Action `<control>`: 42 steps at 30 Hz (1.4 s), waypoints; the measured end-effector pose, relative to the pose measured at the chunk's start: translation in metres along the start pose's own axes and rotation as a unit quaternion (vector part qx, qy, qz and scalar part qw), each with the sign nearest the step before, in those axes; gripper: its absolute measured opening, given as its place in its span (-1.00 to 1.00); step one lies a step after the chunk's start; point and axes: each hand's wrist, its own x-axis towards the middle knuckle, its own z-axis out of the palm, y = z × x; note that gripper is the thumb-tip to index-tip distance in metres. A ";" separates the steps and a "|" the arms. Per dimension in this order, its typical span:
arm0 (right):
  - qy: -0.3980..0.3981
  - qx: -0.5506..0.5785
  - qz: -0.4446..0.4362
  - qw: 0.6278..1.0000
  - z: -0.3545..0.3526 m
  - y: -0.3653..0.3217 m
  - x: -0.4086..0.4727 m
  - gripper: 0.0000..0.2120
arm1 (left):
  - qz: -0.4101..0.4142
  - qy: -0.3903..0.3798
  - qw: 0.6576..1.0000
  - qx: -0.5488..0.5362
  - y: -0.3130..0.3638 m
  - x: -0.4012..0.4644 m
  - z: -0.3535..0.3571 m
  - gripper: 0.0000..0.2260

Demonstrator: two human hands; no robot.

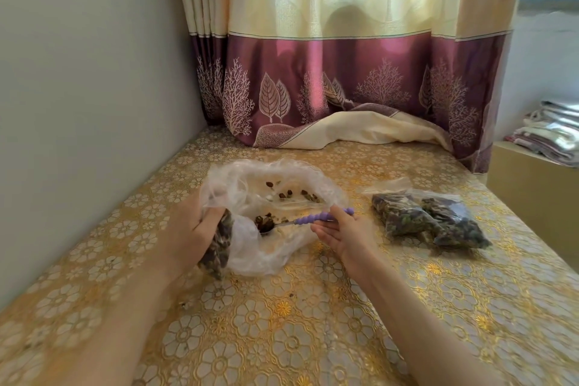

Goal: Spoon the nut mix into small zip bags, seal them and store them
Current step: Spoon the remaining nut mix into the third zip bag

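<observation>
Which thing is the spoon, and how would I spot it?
Start at the big crinkly clear bag in the middle of the gold flowery table. The spoon lies across its opening, held by the right hand. It is the only purple thing there, with a bumpy handle and a metal bowl heaped with nut mix.

Open desk (313, 323) in front; wall (78, 103) close left, curtain (329, 97) behind, filled bags (429, 219) at right.

gold floral-patterned table cover (313, 323) running up to the wall, big crumpled clear plastic bag (266, 247) lying on it with a few nut bits inside, two filled zip bags (429, 219) side by side off to the right, curtain hem (360, 131) pooled at the far end
</observation>
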 end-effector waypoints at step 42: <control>-0.197 -0.092 -0.289 0.932 0.064 -0.063 -0.035 -0.73 | -0.141 0.102 0.969 -0.176 -0.025 -0.005 -0.009 -0.32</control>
